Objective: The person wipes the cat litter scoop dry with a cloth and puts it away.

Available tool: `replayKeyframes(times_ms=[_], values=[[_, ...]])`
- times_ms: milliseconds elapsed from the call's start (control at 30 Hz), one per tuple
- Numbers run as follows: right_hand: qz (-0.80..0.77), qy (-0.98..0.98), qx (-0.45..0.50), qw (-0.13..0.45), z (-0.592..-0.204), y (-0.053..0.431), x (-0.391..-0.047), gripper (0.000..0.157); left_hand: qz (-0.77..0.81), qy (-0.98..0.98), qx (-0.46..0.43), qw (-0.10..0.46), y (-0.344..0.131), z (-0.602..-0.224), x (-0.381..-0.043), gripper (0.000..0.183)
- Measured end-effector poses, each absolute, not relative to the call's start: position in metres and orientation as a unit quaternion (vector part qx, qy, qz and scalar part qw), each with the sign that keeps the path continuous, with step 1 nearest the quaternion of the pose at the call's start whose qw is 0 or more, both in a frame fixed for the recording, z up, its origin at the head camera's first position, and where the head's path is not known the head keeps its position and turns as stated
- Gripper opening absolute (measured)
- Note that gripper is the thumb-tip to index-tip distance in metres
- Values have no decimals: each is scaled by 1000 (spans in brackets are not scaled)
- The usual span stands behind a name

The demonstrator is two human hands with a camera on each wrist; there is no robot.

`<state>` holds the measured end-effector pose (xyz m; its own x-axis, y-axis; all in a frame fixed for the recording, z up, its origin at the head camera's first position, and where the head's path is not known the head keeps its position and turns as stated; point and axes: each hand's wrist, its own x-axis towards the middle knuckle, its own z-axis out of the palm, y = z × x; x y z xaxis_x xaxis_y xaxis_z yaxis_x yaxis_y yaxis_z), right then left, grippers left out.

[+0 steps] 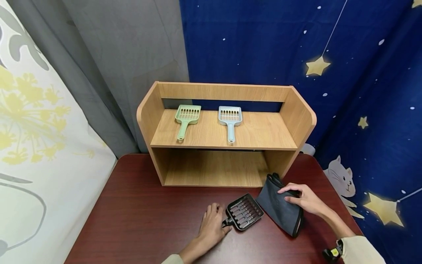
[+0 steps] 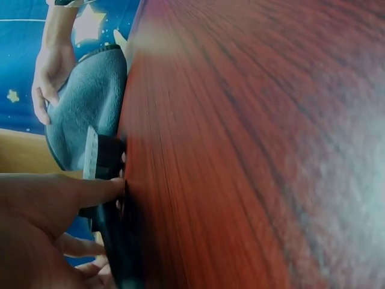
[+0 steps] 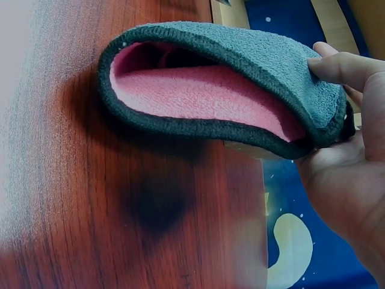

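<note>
On the table, my left hand [image 1: 211, 223] grips the handle of a black slotted scoop [image 1: 245, 212]; its squarish head faces up, and most of the handle is hidden under the hand. In the left wrist view, the scoop [image 2: 108, 153] shows edge-on, low against the tabletop. My right hand [image 1: 304, 198] pinches a folded grey cloth [image 1: 278, 207] with dark edging, thumb and fingers at its upper right side. Seen from the right wrist, the cloth [image 3: 204, 96] curves open in a loop with a pink inner face. Its near corner lies beside the scoop's head.
Behind the hands stands a two-tier wooden shelf [image 1: 224, 144] at the table's back. A green litter scoop [image 1: 188, 116] and a light blue one [image 1: 230, 118] lie on its upper board. The dark red table [image 1: 132, 220] has curtains around it.
</note>
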<state>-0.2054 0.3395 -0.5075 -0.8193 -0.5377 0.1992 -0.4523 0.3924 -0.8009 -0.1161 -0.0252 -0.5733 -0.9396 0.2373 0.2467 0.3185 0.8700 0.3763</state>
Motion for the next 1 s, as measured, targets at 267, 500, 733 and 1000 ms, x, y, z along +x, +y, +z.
replayKeyframes(times_ms=[267, 500, 733, 1000], values=[[-462, 837, -290, 42, -506, 340, -205, 26, -258, -941, -187, 117, -31, -576, -121, 38], [-455, 840, -293, 38, -506, 339, -204, 28, -270, -937, -193, 109, -34, -573, -124, 29], [-431, 867, -246, 46, -505, 339, -203, 26, -278, -941, -178, 71, -43, -564, -129, 24], [-425, 876, -215, 70, -488, 334, -204, 26, -256, -948, -179, 65, -64, -549, -140, 19]])
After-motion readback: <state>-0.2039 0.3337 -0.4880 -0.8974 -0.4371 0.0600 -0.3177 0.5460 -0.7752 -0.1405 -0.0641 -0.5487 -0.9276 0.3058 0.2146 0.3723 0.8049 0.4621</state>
